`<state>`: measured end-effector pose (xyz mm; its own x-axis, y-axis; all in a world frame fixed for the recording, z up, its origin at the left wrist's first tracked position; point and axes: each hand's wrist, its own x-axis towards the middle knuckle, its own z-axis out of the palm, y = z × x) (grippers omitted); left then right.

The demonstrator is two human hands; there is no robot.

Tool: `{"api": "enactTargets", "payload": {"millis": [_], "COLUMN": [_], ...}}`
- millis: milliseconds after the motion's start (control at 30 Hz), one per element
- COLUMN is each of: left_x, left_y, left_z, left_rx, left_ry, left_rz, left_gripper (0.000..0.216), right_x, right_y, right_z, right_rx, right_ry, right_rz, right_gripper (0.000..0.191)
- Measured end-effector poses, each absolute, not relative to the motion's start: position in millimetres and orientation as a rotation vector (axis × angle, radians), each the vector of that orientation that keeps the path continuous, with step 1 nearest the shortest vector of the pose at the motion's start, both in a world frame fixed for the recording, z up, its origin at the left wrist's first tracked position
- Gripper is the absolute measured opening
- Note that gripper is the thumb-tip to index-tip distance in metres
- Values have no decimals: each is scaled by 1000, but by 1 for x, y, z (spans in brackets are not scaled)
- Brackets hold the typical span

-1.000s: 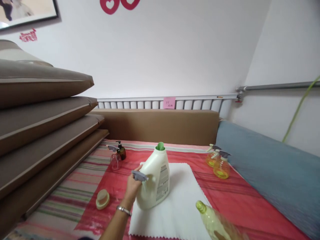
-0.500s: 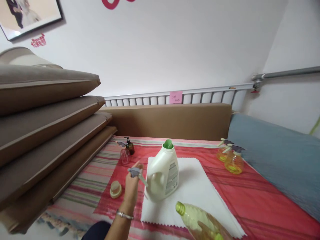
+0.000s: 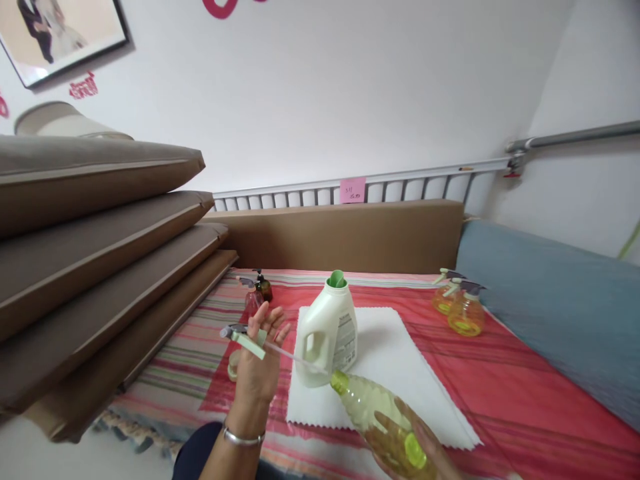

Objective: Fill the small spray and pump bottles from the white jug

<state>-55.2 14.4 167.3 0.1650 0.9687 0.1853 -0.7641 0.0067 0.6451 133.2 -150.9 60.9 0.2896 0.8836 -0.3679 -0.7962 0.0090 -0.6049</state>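
Yellow-green bottle (image 3: 369, 405), transparent and tilted, low in the view, its mouth (image 3: 339, 381) pointing up to the left, over the near edge of a white mat (image 3: 400, 360); whether it touches the mat I cannot tell. From the largest thing down: a red, striped cloth (image 3: 485, 373) spreads beneath everything, the white mat lies on it, and a white jug (image 3: 324, 320) stands on the mat, just beyond the bottle. My right grip (image 3: 431, 440) is wrapped round the bottle's lower half. My left grip (image 3: 265, 363), palm towards me, holds a spray head (image 3: 247, 344). Smallest is the thin tube (image 3: 295, 359), slanting down to the mouth; whether it is inside, I cannot tell. To do this well, I judge, I should steady the bottle without squeezing, bring tube and mouth into one line, and feed the tube gently so it does not bend.
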Motion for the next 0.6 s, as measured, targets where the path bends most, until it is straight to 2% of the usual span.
{"api": "enactTargets", "payload": {"millis": [167,600], "left_x": [-50,-41], "left_y": [8,-12], "left_z": [167,166], "left_rx": [774,923], "left_ry": [336,247], "left_rz": [1421,1304], "left_gripper": [37,35], "right_x": [131,124], "right_y": [-149,-143], "right_z": [52,73], "right_rx": [-807,-786], "right_ry": [-81,-96], "right_rz": [1280,1196], "right_gripper": [62,55]}}
